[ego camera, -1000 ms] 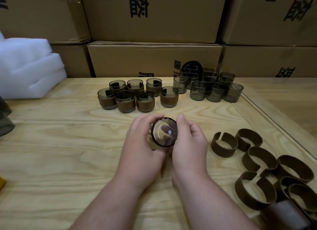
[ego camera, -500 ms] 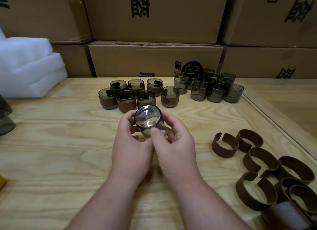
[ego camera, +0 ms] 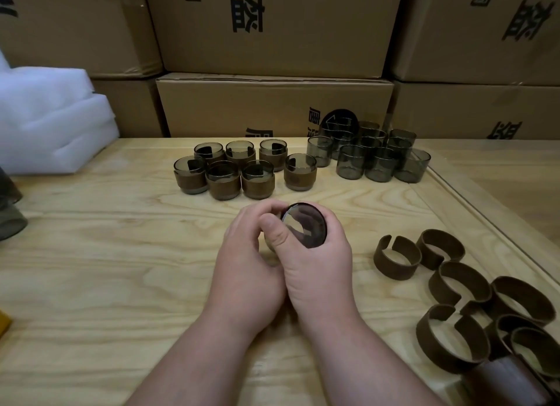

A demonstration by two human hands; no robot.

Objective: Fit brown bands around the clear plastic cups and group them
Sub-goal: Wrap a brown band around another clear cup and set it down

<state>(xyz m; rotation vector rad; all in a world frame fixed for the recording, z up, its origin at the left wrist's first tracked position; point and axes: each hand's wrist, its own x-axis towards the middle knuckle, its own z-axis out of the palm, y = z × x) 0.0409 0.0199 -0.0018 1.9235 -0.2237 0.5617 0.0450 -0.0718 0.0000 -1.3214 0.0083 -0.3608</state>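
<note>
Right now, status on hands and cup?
Left hand and right hand both grip one cup, held tilted above the table. Seven banded cups grouped beyond. Nothing obstructing.

dim, soft overhead light | faint shadows | wide-angle bending at edges | slightly soft focus

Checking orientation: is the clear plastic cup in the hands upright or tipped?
Tipped: the clear plastic cup shows its round face toward the camera.

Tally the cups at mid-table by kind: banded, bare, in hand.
Banded: clear plastic cups with brown bands on the wooden table: 7
Bare: unbanded clear plastic cups clustered to their right: at least 9; overlap hides any more
Held: clear cup in the grip of left hand and right hand: 1
Total: at least 17
</note>
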